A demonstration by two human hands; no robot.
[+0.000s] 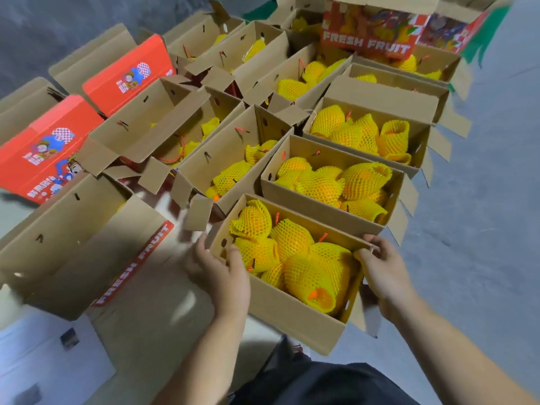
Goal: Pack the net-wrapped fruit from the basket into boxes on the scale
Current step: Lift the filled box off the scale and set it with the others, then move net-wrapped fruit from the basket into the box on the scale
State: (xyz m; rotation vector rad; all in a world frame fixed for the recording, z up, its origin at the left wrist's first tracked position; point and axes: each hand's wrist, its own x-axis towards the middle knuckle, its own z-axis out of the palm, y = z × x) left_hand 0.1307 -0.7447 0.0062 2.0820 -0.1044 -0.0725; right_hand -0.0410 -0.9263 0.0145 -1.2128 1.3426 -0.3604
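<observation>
Left hand (222, 270) and right hand (380, 267) clamped on opposite ends of open box (280, 305), net-wrapped fruit (292, 244) inside (yellow nets), beside filled boxes (330, 182)

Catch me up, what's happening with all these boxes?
A person is holding an open cardboard box full of yellow net-wrapped fruit, left hand gripping its left end, right hand its right end. It sits at the near end of a row of similar filled boxes on the floor. More open boxes, some with only a little fruit, stand to the left. No scale or basket is in view.
</observation>
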